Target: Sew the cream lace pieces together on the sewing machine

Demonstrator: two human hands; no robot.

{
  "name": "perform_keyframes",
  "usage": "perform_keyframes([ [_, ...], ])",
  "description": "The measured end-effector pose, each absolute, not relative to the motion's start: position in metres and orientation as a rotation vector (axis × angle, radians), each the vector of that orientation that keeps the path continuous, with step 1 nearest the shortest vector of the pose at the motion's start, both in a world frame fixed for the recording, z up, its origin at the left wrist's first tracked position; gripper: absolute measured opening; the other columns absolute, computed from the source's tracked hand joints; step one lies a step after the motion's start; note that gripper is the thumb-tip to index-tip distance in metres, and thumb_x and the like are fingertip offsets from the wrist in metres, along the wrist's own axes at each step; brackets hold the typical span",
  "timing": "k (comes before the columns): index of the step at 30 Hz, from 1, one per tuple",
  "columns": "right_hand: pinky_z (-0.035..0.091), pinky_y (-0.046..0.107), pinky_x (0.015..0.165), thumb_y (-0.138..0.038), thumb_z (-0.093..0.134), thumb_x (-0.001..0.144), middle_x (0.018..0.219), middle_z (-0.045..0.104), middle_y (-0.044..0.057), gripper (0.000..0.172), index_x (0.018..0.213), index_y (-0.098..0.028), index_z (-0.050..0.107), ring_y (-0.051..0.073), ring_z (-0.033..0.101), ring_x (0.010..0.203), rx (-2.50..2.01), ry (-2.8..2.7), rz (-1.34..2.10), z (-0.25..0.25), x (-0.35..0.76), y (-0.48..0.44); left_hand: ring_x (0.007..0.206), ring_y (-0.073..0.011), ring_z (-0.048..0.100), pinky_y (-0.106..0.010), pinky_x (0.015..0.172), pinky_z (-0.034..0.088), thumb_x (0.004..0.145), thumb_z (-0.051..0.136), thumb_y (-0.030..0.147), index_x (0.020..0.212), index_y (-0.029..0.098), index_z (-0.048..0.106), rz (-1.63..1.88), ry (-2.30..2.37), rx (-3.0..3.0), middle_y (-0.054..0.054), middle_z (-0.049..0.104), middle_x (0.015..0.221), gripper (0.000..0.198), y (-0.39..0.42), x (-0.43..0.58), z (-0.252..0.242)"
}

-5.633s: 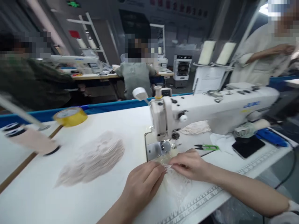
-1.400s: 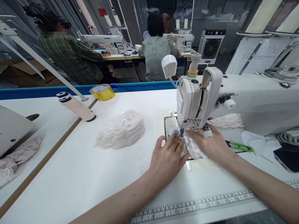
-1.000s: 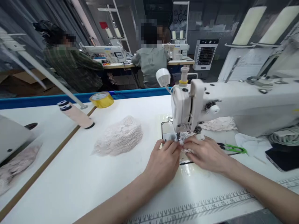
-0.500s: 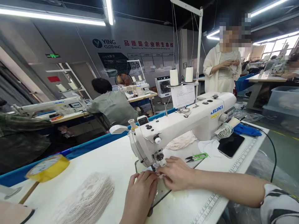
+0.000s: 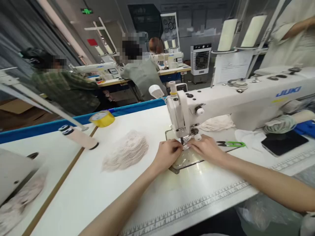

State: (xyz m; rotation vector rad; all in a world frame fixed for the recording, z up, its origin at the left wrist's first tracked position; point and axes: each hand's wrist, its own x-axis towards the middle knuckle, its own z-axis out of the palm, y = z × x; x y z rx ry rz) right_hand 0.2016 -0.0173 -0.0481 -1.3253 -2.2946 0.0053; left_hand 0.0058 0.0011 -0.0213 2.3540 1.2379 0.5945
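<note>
My left hand (image 5: 168,153) is closed beside the needle of a white sewing machine (image 5: 183,113), its fingers on the left edge of a small white lace piece (image 5: 186,147). From the other side my right hand (image 5: 206,149) grips the same lace, its fingertips close to the presser foot. Most of the piece is hidden by fingers and the machine head. Green-handled thread snips (image 5: 233,144) lie just right of my right hand. To the left of my left hand rests a stack of lace pieces (image 5: 130,151).
More lace (image 5: 218,123) lies behind the needle. A phone (image 5: 284,143) and white cloth (image 5: 249,139) are at the right. Yellow tape (image 5: 102,118) and a thread cone (image 5: 80,137) lie at the left. A printed ruler (image 5: 197,208) runs along the front edge. Several people sit or stand beyond.
The camera view has turned left and down, so the machine appears further right. Both hands stay at the needle with the lace.
</note>
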Motion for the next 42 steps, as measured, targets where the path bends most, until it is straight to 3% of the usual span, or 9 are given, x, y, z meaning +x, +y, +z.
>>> perform_keyframes([
  [6, 0.04, 0.032, 0.066, -0.03, 0.04, 0.097, 0.073, 0.066, 0.004, 0.03, 0.093, -0.021, 0.068, 0.02, 0.058, 0.065, -1.311, -2.301, -0.041, -0.056, 0.201, -0.016, 0.09, -0.0193, 0.06, -0.036, 0.089, 0.04, 0.075, 0.059, 0.016, 0.078, 0.023, 0.068, 0.54, 1.289, 2.373, 0.002, 0.068, 0.086, 0.012, -0.002, 0.009, -0.022],
  [9, 0.04, 0.032, 0.067, -0.031, 0.039, 0.098, 0.074, 0.068, 0.003, 0.03, 0.093, -0.021, 0.067, 0.019, 0.06, 0.068, -1.308, -2.312, -0.053, -0.055, 0.201, -0.017, 0.088, -0.0188, 0.06, -0.036, 0.088, 0.04, 0.081, 0.059, 0.025, 0.078, 0.023, 0.067, 0.568, 1.302, 2.377, 0.002, 0.067, 0.085, 0.009, -0.002, 0.01, -0.024],
  [13, 0.042, 0.031, 0.068, -0.035, 0.049, 0.094, 0.083, 0.07, 0.002, 0.023, 0.1, -0.022, 0.066, 0.018, 0.062, 0.074, -1.266, -2.329, -0.016, -0.052, 0.202, -0.021, 0.086, -0.0165, 0.061, -0.033, 0.084, 0.04, 0.087, 0.054, 0.023, 0.079, 0.022, 0.068, 0.611, 1.297, 2.378, 0.001, 0.068, 0.086, 0.016, -0.003, 0.008, -0.027],
  [20, 0.044, 0.031, 0.077, -0.017, 0.051, 0.09, 0.107, 0.069, 0.0, 0.019, 0.091, -0.023, 0.068, 0.016, 0.063, 0.089, -0.957, -2.393, -0.115, -0.052, 0.208, -0.024, 0.091, -0.0149, 0.061, -0.038, 0.094, 0.034, 0.09, 0.05, 0.015, 0.091, 0.021, 0.067, 0.883, 1.002, 3.017, 0.0, 0.07, 0.094, 0.018, -0.025, -0.001, -0.04],
  [32, 0.043, 0.033, 0.092, -0.013, 0.047, 0.091, 0.099, 0.072, -0.003, 0.022, 0.093, -0.021, 0.067, 0.013, 0.065, 0.082, -0.844, -2.425, -0.29, -0.046, 0.209, -0.023, 0.097, -0.0163, 0.06, -0.039, 0.1, 0.032, 0.09, 0.052, 0.02, 0.104, 0.017, 0.064, 0.8, 1.034, 3.168, -0.002, 0.07, 0.098, 0.019, -0.035, -0.007, -0.041],
  [42, 0.046, 0.033, 0.089, -0.012, 0.05, 0.09, 0.098, 0.072, -0.003, 0.022, 0.094, -0.022, 0.069, 0.014, 0.066, 0.086, -0.876, -2.429, -0.316, -0.047, 0.208, -0.021, 0.094, -0.0184, 0.06, -0.041, 0.1, 0.033, 0.089, 0.053, 0.026, 0.105, 0.017, 0.065, 0.786, 1.048, 3.123, -0.003, 0.069, 0.096, 0.022, -0.031, -0.007, -0.04],
])
